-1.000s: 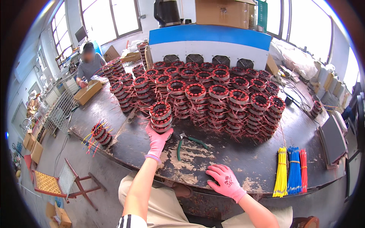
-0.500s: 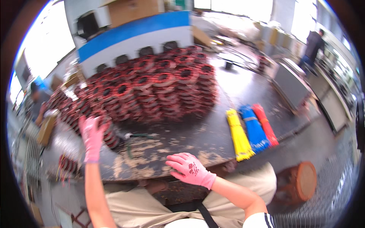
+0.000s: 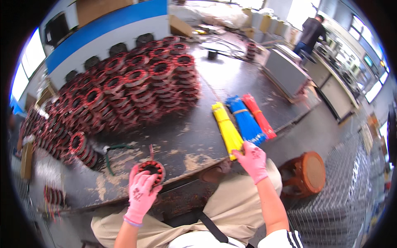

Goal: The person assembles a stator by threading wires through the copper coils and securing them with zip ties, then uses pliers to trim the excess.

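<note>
One head-worn fisheye view looks steeply down from close above the worktop (image 3: 198,140); forearms enter at 6 o'clock, far edge toward 12, rims bending.

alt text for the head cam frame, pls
Seated at a worn dark workbench, a person in pink gloves holds a red wound coil ring in the left hand while the right hand touches a yellow cable-tie bundle. Blue and red bundles lie beside it, stacked coil rings behind.

stator (image 3: 151,170) near table (image 3: 194,140) edge, left | tie bundles (image 3: 242,122) right | stator stacks (image 3: 124,95) behind
</note>
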Demonstrator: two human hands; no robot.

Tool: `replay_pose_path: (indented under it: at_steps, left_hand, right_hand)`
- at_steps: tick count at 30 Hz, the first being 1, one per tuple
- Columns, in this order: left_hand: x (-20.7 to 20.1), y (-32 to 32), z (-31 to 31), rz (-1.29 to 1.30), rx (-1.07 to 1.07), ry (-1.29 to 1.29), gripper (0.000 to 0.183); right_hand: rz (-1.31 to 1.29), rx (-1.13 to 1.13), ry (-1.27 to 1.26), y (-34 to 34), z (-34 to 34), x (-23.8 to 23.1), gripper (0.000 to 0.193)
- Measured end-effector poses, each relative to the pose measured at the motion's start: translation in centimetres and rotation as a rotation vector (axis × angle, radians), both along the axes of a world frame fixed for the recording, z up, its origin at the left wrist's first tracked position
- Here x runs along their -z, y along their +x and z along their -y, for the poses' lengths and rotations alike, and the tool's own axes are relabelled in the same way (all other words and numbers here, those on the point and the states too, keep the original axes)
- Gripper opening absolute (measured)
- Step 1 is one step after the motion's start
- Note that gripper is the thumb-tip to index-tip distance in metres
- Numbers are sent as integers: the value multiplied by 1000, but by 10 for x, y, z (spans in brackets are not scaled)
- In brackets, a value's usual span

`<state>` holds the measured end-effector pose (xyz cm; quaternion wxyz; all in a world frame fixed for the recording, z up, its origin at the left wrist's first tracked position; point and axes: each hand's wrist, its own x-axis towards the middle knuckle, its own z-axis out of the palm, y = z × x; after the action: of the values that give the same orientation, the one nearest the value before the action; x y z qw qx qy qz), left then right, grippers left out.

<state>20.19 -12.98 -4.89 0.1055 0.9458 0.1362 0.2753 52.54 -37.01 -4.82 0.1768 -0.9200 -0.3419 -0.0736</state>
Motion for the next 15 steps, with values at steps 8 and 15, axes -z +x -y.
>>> replay_pose_path:
  at_steps: [8,15]
  left_hand:
    - [3,5,-2,-34,9,78,50]
    - [-2,-8,-2,-69,42,20,47]
  right_hand:
    - [9,16,-124,8,7,-6,25]
    - [-52,96,-28,4,33,-28,21]
